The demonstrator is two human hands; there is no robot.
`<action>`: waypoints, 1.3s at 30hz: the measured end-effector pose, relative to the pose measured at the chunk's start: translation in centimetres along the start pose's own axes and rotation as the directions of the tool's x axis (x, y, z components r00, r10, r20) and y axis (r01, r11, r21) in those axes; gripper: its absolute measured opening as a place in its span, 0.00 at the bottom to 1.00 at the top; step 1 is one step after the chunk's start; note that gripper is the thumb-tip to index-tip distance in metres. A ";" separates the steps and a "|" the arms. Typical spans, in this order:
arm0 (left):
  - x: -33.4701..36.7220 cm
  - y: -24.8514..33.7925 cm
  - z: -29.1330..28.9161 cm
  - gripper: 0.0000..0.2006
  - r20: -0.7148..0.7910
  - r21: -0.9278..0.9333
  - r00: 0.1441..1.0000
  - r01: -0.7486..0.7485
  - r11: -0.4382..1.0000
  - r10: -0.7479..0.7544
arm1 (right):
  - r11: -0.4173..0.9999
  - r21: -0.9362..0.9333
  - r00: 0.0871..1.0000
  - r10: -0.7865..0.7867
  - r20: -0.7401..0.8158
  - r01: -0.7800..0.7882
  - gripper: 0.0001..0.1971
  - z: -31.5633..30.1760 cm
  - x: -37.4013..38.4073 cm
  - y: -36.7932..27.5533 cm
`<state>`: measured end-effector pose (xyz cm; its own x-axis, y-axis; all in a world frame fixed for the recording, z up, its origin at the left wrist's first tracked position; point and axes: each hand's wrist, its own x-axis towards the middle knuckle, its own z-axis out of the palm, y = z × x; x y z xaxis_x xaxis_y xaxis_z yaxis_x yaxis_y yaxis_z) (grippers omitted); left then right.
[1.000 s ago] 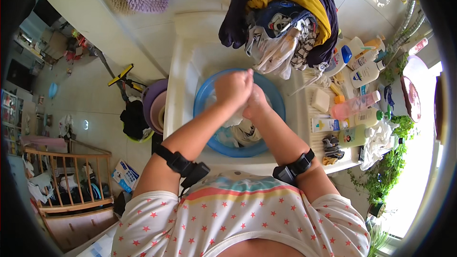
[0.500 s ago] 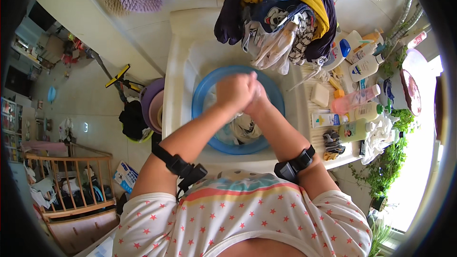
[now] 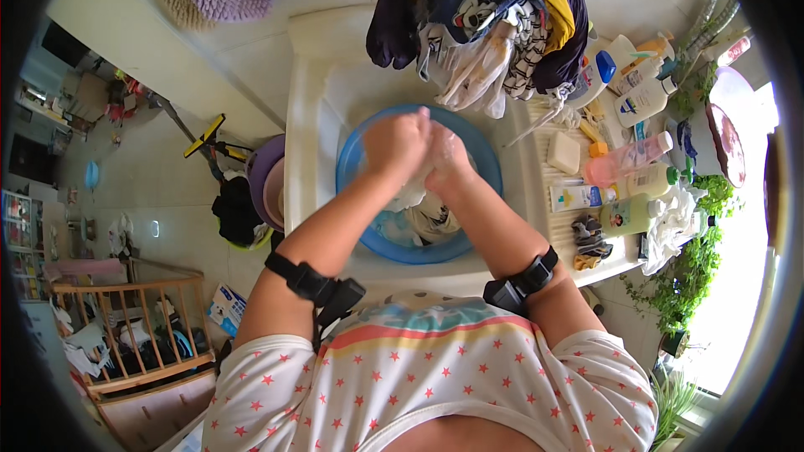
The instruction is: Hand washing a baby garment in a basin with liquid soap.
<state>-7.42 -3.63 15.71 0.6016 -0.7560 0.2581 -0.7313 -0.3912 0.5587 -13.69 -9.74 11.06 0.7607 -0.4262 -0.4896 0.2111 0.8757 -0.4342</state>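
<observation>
Pale sink (image 3: 303, 134): mid-frame, the biggest container; the blue basin sits inside it.
Clothes heap (image 3: 481, 33): top centre, dark, mustard, blue and white pieces; I can't see what carries it.
Blue basin (image 3: 394, 253): centre, holding water and a greyish cloth (image 3: 431, 222) with dark markings.
Purple basin (image 3: 261, 163): left of the sink, a pink basin (image 3: 273, 188) nested in it.
My hands: left hand (image 3: 395, 146) and right hand (image 3: 449, 155), over the blue basin, fingers curled closed on whitish cloth; how much they grip is hidden.
Change: half a second ago my right hand was mostly tucked behind my left; now it shows beside it, sudsy. I judge that a shift mid-rub, nothing finished.
Whitish cloth (image 3: 410, 194): centre of the frame, hanging between my wrists into the blue basin.
</observation>
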 end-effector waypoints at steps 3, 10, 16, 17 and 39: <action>-2.3 1.6 0.1 0.18 -0.041 -0.004 0.969 -0.245 0.969 0.245 | 0.984 -0.167 0.988 -0.084 -0.126 0.063 0.14 2.1 -1.6 -0.5; 0.2 0.5 -0.4 0.19 0.051 -0.012 0.998 -0.037 0.999 0.038 | 0.970 -0.245 0.999 -0.013 -0.042 0.003 0.19 -2.0 1.4 0.1; -0.1 -3.5 1.6 0.19 -0.068 -0.073 0.998 0.003 0.997 -0.008 | 0.927 -0.352 0.972 0.047 -0.231 -0.128 0.16 6.5 -4.6 -0.4; 1.0 -4.6 2.7 0.19 -0.027 -0.164 0.989 0.140 0.976 -0.147 | 0.968 -0.231 0.992 0.073 -0.105 -0.096 0.16 4.7 -3.7 0.0; 1.1 -2.9 -1.9 0.22 0.085 -0.218 0.991 0.116 0.969 -0.099 | 0.955 -0.272 0.991 0.103 -0.083 -0.121 0.18 5.2 -5.1 -2.6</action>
<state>-4.04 -2.32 15.82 0.6417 -0.7554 0.1331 -0.5691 -0.3526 0.7428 -14.94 -8.65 18.57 0.7249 -0.3514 -0.5924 -0.0578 0.8260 -0.5607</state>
